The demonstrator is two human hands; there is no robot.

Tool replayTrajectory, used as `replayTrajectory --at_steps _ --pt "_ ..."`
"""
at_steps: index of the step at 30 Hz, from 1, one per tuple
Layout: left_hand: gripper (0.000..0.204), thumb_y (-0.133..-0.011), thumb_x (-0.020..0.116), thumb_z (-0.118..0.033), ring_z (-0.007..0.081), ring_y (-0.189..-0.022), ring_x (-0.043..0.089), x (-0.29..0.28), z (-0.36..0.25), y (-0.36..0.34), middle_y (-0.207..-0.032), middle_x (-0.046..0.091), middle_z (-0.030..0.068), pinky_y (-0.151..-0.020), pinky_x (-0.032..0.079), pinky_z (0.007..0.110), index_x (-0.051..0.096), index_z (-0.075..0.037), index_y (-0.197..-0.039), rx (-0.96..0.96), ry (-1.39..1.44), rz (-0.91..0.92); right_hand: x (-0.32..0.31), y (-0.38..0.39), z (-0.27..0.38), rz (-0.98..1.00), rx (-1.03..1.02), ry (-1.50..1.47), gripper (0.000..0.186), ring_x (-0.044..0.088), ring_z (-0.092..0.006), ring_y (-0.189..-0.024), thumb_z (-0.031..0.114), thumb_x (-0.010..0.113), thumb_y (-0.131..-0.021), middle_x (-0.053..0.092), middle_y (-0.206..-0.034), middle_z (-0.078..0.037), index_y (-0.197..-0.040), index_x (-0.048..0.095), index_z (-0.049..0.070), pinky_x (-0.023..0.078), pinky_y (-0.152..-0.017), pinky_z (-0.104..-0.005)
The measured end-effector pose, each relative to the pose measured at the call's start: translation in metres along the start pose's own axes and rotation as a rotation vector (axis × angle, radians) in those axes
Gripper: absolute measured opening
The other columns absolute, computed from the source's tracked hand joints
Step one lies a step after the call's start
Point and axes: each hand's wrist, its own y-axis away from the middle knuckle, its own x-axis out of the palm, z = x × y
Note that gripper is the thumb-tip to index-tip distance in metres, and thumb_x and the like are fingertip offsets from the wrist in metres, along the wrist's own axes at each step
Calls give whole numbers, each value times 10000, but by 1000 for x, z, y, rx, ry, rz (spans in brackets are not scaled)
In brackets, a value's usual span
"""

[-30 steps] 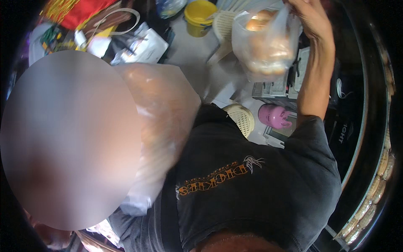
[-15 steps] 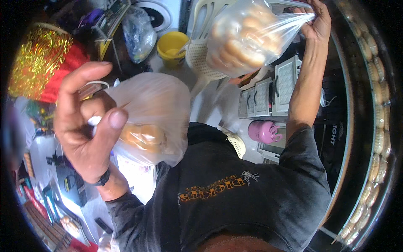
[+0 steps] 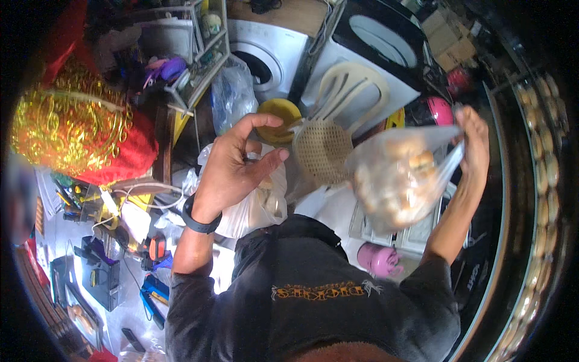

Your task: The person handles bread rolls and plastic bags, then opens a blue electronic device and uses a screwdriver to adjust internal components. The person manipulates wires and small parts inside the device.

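Left hand (image 3: pixel 238 160) is raised at centre-left, thumb and forefinger pinched on the gathered top of a white plastic bag (image 3: pixel 256 205) that hangs below the palm, with pale rounded items showing through the film; the other fingers are loosely curled. Risk noted: the pinch takes in little of the film, so the bag could slip and fall onto the cluttered desk (image 3: pixel 129 301) at the left, where cables and tools lie. Further right, a cream plastic chair (image 3: pixel 329 139) stands just beyond the two bags, and a swinging bag could catch on it. Right hand (image 3: pixel 473 139) is closed on the twisted neck of a clear plastic bag (image 3: pixel 398 181) full of round buns, held up at arm's length. Judged hazard: the stretched film appears thin, and the load could tear it or pull the neck free.
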Motion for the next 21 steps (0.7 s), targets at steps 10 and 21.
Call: replayTrajectory --at_steps 10,21 --pt "460 -898 803 -198 47 -644 560 15 39 -213 -716 632 -39 -618 436 229 610 -40 -1284 -38 20 -155 -11 -6 -39 26 -57 -49 288 395 -34 -613 269 761 -905 501 -682 72 -783 573 88 286 -567 -228" --pt "497 -888 753 -144 147 -901 601 19 26 -554 -994 644 65 -784 511 278 570 -6 -1329 328 -52 -287 -3 -30 -54 -357 95 172 325 352 -39 -644 305 741 -936 420 -706 70 -797 539 92 255 -582 -233"
